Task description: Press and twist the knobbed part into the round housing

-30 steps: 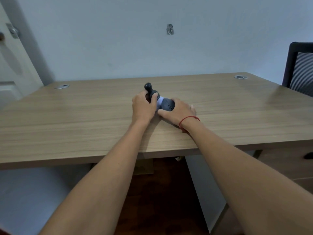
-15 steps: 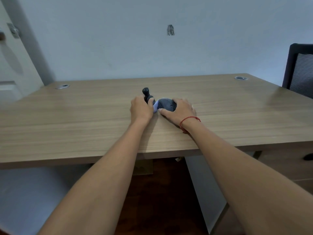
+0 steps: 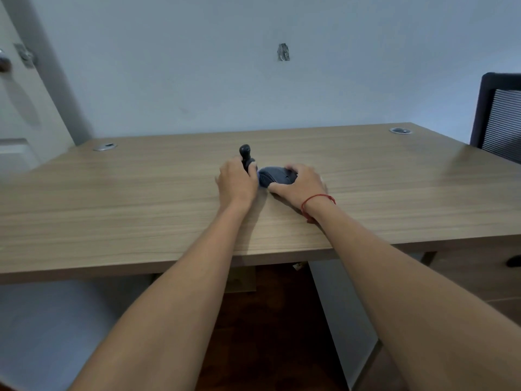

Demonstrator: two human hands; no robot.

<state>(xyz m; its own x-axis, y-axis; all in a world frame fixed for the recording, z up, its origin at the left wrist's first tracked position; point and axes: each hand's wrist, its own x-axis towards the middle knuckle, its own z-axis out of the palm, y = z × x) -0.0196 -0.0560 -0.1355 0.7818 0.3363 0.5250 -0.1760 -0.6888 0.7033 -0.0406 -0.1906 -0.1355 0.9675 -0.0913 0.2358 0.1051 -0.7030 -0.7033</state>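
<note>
A dark grey rounded object (image 3: 275, 177), shaped like a computer mouse, lies near the middle of the wooden desk (image 3: 141, 198). My right hand (image 3: 300, 185) curls over its right side, thumb along its near edge. A red string circles that wrist. My left hand (image 3: 236, 185) grips a small black tool with a knobbed handle (image 3: 244, 152). The handle sticks up above my fingers, and the tool's lower end at the object's left edge is hidden. A bit of pale blue shows between hand and object.
Two round metal cable grommets sit at the desk's back corners, one left (image 3: 105, 147) and one right (image 3: 400, 130). A black mesh chair (image 3: 500, 119) stands at the far right. A white door (image 3: 19, 114) is at left. Desk drawers (image 3: 479, 275) sit under the right side.
The black tool's handle has shifted slightly in my left hand, first dipping, then rising. My right hand's fingers have curled further over the grey object. Both hands stay in the same spot.
</note>
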